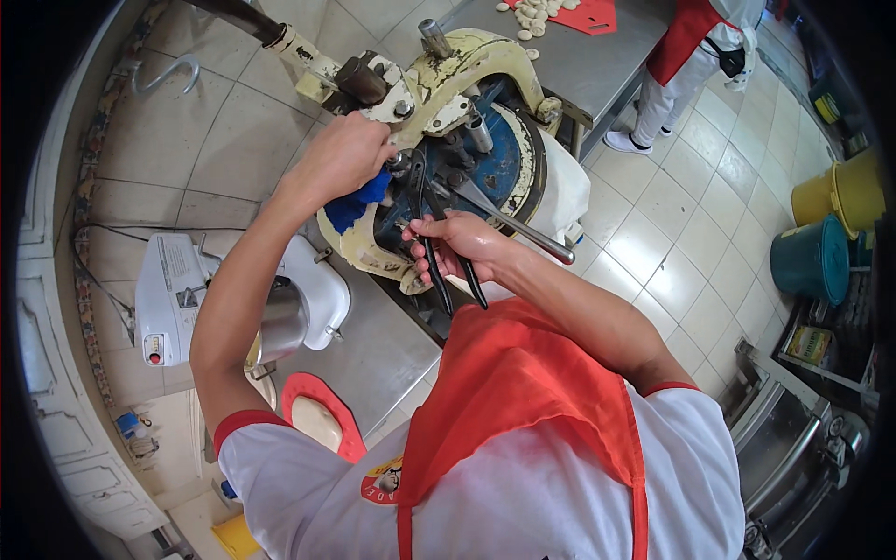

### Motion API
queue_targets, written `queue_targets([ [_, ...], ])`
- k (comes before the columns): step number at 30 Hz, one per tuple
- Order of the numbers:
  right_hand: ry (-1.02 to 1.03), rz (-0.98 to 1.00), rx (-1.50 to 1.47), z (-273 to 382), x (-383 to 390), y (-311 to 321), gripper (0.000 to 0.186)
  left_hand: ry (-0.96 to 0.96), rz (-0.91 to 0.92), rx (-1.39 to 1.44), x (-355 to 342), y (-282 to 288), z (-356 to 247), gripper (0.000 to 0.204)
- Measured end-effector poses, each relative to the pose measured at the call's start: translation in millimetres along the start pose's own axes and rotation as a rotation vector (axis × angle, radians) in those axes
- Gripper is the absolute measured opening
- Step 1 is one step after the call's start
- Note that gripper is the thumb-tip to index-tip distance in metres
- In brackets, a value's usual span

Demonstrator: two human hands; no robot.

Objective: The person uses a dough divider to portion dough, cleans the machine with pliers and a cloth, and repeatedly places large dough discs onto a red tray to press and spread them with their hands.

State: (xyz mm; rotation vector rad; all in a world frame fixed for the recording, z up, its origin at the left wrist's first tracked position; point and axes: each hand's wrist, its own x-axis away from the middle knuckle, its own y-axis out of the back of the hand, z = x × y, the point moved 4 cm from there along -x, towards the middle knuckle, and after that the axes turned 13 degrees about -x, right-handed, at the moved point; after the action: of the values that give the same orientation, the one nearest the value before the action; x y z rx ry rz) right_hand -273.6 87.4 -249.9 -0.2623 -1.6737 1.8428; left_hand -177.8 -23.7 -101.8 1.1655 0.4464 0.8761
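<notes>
My right hand (448, 241) is closed around the long black-handled pliers (432, 271), whose head is at a metal fitting on the worn cream-and-blue machine (490, 65). My left hand (341, 154) is curled beside that fitting, just above a blue cloth (355, 205); what its fingertips hold is hidden. A long steel lever (551, 241) slants out to the right from the machine's middle, just beyond my right hand.
Below left are a white mixer (168, 289) and a red board with dough (317, 420) by a steel table (378, 331). Top right, a co-worker (672, 75) stands beside a table with dough pieces (532, 14). Teal (807, 261) and yellow (835, 196) containers stand at right.
</notes>
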Motion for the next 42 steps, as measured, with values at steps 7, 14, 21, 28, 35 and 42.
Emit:
queue_targets([
  [7,-0.002,-0.001,0.008,-2,-2,2,0.02,-0.057,-0.096,0.09,6,17,-7,0.039],
  [14,0.001,-0.028,-0.015,-2,-5,4,0.018,0.303,0.179,-0.08,-3,8,-8,0.034],
  [21,-0.022,-0.029,0.007,-5,-4,3,0.02,0.138,0.015,0.08,2,1,1,0.049],
  [28,0.001,-0.058,0.0,-3,-2,2,0.019,0.25,0.111,0.248,1,28,-2,0.022],
  [35,0.019,-0.057,0.025,-5,-3,-1,0.019,0.071,0.053,0.091,0,7,6,0.025],
  [42,0.033,-0.062,0.021,-5,-2,-1,0.018,0.116,0.091,0.118,5,14,-6,0.021],
])
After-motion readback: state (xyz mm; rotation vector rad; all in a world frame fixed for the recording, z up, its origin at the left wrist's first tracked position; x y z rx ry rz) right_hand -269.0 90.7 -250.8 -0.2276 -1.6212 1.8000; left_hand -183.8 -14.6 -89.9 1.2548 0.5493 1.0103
